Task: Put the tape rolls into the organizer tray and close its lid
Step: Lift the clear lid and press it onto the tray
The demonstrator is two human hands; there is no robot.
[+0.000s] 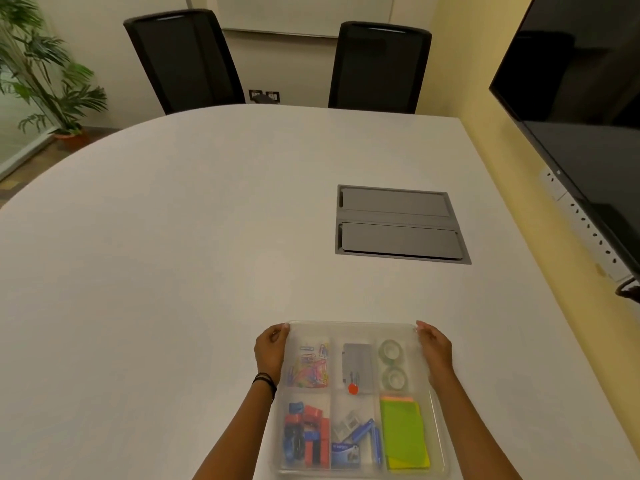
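A clear plastic organizer tray (437, 441) lies on the white table near my body, with a transparent lid (353, 325) lying over it. Two clear tape rolls (392, 350) (394, 377) sit one behind the other in the far right compartment. My left hand (272, 351) grips the far left corner of the lid and tray. On the opposite far corner, my right hand (435, 351) holds it the same way. Other compartments hold coloured paper clips, a grey stapler-like item, red and blue clips, staples and green sticky notes.
A grey cable hatch (398, 223) is set flush into the table (173, 254) ahead on the right. Two black chairs (183, 60) stand at the far edge. A dark wall screen (585, 98) hangs on the right, and a plant (41, 74) stands far left.
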